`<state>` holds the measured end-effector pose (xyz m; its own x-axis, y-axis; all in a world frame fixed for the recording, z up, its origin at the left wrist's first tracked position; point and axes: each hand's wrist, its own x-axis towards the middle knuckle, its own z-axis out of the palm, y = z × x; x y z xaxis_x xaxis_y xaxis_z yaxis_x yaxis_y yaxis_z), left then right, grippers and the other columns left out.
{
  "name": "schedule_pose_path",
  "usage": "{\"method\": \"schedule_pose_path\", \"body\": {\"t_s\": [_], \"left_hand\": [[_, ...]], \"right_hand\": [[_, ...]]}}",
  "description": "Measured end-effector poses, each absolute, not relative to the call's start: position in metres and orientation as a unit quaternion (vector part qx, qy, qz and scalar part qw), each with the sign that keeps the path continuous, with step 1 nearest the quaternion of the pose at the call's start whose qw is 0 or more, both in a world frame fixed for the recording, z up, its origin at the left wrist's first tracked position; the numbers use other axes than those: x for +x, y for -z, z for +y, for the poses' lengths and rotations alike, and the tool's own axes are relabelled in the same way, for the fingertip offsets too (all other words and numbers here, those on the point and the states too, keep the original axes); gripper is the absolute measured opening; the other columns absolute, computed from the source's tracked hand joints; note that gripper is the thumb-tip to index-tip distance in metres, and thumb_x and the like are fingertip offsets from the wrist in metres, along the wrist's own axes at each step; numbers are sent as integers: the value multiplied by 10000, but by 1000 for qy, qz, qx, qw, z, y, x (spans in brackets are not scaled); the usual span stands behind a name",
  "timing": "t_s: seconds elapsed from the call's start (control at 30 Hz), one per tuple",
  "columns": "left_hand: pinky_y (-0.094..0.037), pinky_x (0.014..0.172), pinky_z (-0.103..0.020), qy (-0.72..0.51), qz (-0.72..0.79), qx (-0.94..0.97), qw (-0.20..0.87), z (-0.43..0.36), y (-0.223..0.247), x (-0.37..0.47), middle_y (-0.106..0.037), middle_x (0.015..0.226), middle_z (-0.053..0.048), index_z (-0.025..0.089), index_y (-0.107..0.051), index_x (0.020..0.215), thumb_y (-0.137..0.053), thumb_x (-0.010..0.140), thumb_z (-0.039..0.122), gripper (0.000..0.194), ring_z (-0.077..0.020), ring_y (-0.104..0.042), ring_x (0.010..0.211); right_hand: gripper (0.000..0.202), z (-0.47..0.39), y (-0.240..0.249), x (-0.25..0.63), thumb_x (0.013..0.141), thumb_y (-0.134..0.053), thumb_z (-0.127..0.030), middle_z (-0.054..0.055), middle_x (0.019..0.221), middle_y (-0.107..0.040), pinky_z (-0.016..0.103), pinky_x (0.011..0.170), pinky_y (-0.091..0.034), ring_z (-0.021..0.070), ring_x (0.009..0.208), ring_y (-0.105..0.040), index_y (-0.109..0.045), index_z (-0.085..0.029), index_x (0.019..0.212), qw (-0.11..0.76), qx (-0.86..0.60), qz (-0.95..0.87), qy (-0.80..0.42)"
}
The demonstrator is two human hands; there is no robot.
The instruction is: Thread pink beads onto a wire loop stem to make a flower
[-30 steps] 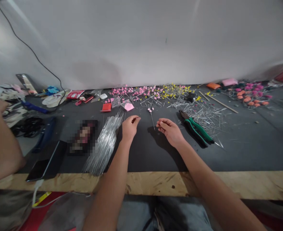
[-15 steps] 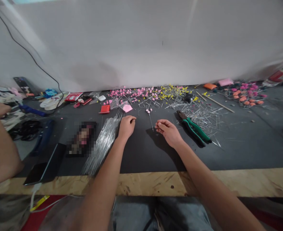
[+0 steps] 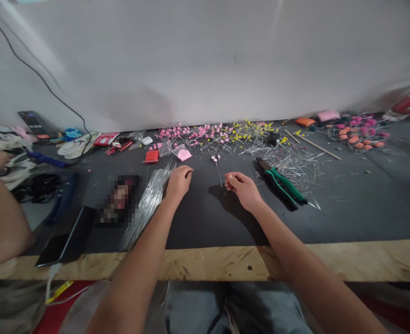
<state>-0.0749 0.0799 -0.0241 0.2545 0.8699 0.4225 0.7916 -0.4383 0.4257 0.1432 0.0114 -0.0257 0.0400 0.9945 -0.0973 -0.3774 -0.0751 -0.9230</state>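
- My left hand (image 3: 179, 182) has its fingers curled in, beside the upper end of the wire bundle (image 3: 149, 199); I cannot tell whether they grip a wire.
- My right hand (image 3: 242, 187) has thumb and fingertips drawn together; whether something thin is between them, I cannot tell.
- The pink-tipped stem (image 3: 216, 159) is between my hands, its tips away from me, its lower end just beside my right fingertips.
- Green-handled pliers (image 3: 284, 180) lie on the surface (image 3: 198, 225) to the right of my right hand, by loose wires (image 3: 302, 170).
- Pink-headed wires (image 3: 191, 134) and yellow-headed wires (image 3: 248, 131) lie along the wall (image 3: 198, 65).
- A pink packet (image 3: 184, 154) lies beyond my left hand, near a red packet (image 3: 151, 157).
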Motion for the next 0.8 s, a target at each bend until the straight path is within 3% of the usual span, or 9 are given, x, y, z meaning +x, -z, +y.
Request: {"method": "schedule_pose_path", "body": {"t_s": [0.2,0.37,0.5,0.8], "left_hand": [[-426,900,-347,-315,522,791,51,75,25,-71,-647,980,-72,183,-643,860,-426,777,104,246,-200,-579,952],[-442,857,-330,-337,539,771,48,71,20,-71,-646,928,-79,171,-626,867,-404,814,128,232,-196,-584,915],[-435,859,-340,-381,557,736,45,56,15,-61,-640,954,-96,160,-610,951,-404,849,182,231,-201,-581,934],[-462,814,-275,-410,411,791,193,-1,10,0,-640,977,-40,220,-577,1071,-490,840,213,247,-137,-586,902]], "right_hand": [[236,10,25,141,664,-682,-350,17,794,-664,254,608,-450,109,659,-579,-667,-208,852,550,-436,-391,-596],[189,8,25,139,712,-636,-381,0,665,-625,237,545,-419,98,584,-545,-644,-195,748,540,-442,-438,-566],[184,7,25,138,700,-649,-368,-9,647,-605,237,554,-418,97,580,-532,-646,-201,778,533,-454,-462,-545],[237,7,26,141,702,-634,-428,-21,613,-588,251,583,-402,101,567,-501,-637,-192,726,534,-442,-478,-539]]}}
